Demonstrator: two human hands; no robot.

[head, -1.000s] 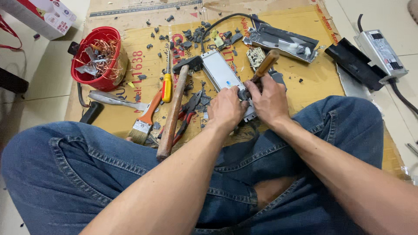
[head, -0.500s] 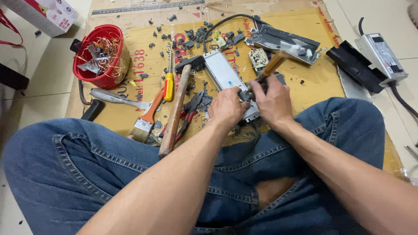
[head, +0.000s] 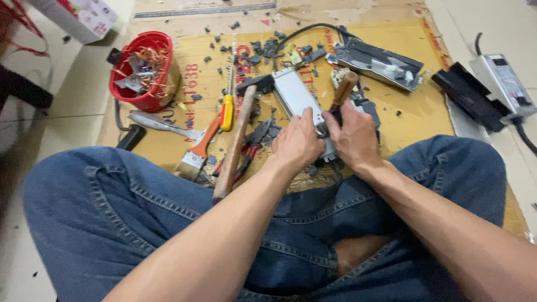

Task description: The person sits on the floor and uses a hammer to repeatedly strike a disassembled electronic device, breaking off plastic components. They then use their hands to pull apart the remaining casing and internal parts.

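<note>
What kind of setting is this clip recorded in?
Probably an informal floor workspace for taking electronics apart: flattened cardboard on tiles, a hammer and screwdriver lying loose, and a red bowl of copper wire scrap.

Floor workshop, cardboard sheet [head: 391, 45], hammer [head: 238, 140], red scrap bowl [head: 146, 78]

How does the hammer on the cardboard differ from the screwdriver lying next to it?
The hammer has a long bare wooden handle and a dark metal head; the screwdriver has a short yellow handle with a red tip and a thin metal shaft. The hammer is far longer and leans slantwise, its handle end towards the person's knee, while the screwdriver lies nearly straight up the cardboard. Both lie untouched by either hand.
</note>
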